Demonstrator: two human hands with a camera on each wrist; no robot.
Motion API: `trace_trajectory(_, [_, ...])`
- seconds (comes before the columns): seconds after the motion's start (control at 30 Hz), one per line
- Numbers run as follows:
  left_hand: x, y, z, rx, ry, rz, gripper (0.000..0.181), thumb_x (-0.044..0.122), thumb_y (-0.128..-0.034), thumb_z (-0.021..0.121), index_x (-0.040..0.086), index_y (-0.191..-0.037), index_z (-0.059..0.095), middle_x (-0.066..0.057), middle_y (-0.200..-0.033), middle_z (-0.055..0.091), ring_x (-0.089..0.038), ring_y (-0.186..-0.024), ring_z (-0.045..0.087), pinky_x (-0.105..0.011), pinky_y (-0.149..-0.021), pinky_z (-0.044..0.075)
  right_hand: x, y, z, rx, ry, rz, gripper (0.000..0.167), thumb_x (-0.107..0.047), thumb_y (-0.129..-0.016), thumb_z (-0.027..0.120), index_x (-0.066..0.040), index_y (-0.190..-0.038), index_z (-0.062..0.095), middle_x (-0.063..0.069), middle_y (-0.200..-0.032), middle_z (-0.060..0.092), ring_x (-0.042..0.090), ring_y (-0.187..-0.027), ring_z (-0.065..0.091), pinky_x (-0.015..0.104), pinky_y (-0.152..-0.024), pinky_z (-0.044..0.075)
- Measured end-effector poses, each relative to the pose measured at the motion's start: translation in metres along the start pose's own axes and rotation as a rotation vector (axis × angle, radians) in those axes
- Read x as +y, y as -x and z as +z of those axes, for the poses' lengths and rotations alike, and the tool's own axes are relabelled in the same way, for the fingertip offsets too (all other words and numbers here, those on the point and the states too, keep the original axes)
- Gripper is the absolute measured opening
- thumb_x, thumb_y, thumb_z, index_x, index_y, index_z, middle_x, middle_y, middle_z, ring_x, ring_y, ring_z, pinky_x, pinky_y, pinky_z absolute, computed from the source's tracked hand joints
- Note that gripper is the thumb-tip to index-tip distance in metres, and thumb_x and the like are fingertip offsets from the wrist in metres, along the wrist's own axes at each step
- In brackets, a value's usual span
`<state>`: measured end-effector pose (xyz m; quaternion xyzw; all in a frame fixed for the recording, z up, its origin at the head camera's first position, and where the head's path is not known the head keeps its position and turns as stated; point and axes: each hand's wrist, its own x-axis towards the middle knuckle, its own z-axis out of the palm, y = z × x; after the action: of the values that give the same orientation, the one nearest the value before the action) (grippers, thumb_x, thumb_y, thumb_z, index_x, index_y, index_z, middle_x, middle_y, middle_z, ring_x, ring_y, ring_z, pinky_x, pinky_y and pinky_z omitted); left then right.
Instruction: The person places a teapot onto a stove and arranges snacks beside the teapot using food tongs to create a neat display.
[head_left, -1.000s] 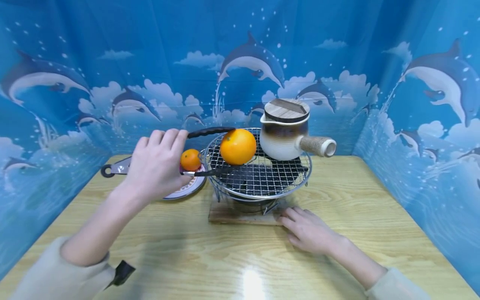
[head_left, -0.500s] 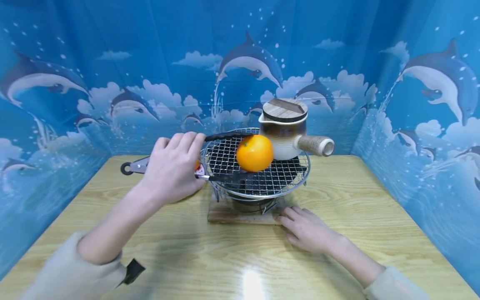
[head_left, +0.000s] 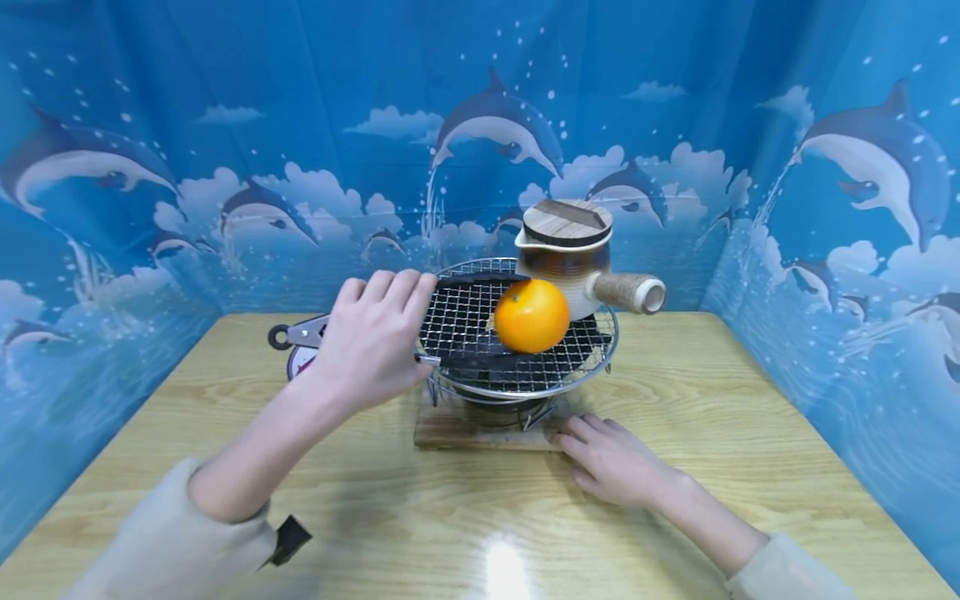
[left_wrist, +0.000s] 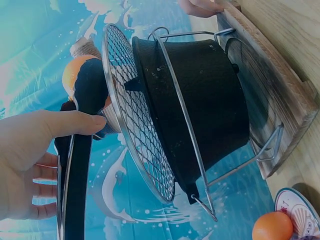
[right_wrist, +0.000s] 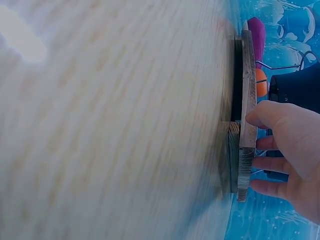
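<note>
My left hand (head_left: 382,337) grips a pair of tongs (head_left: 480,362) with dark, broad ends. Between those ends is a large orange (head_left: 532,317), held over the round wire grill (head_left: 461,312); whether it touches the mesh I cannot tell. In the left wrist view the orange (left_wrist: 72,75) is partly behind a tong end. Under the grill sits a black stove body (left_wrist: 195,95) in a wire stand on a wooden board (head_left: 465,433). My right hand (head_left: 618,462) rests its fingertips on the board's right front corner.
A white-and-brown teapot (head_left: 562,267) with a wooden lid stands on the grill's back right, its handle pointing right. Left of the stove, a plate (head_left: 300,360) is mostly hidden by my left hand. A smaller orange (left_wrist: 272,227) and a purple object (right_wrist: 257,37) are there too.
My left hand has carried the tongs and the large orange rightward and slightly down, from the grill's left part towards the teapot's front. The right hand has stayed on the board.
</note>
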<state>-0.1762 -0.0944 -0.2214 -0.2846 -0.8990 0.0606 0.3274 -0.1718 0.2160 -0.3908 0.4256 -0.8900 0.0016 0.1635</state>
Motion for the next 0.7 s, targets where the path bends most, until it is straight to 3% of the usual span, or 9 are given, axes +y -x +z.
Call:
trace_trajectory(0.4, [0.010, -0.010, -0.003, -0.089, 0.026, 0.018, 0.092, 0.047, -0.0595, 0.080, 0.003, -0.132, 0.045, -0.013, -0.125, 0.052, -0.031, -0.108, 0.047, -0.043, -0.081, 0.040, -0.001, 0.000, 0.001, 0.006, 0.019, -0.006, 0.039, -0.021, -0.075, 0.069, -0.012, -0.112, 0.061, 0.002, -0.104, 0.054, 0.021, -0.096, 0.054, 0.040, -0.079, 0.050])
trace_trajectory(0.7, [0.016, -0.018, -0.006, -0.127, -0.011, 0.056, 0.091, 0.049, -0.0610, 0.079, 0.003, -0.133, 0.047, -0.012, -0.123, 0.053, -0.029, -0.105, 0.048, -0.039, -0.079, 0.039, -0.001, 0.000, 0.002, 0.022, 0.017, -0.011, 0.039, -0.022, -0.075, 0.069, -0.012, -0.112, 0.062, 0.002, -0.104, 0.054, 0.021, -0.096, 0.054, 0.039, -0.077, 0.050])
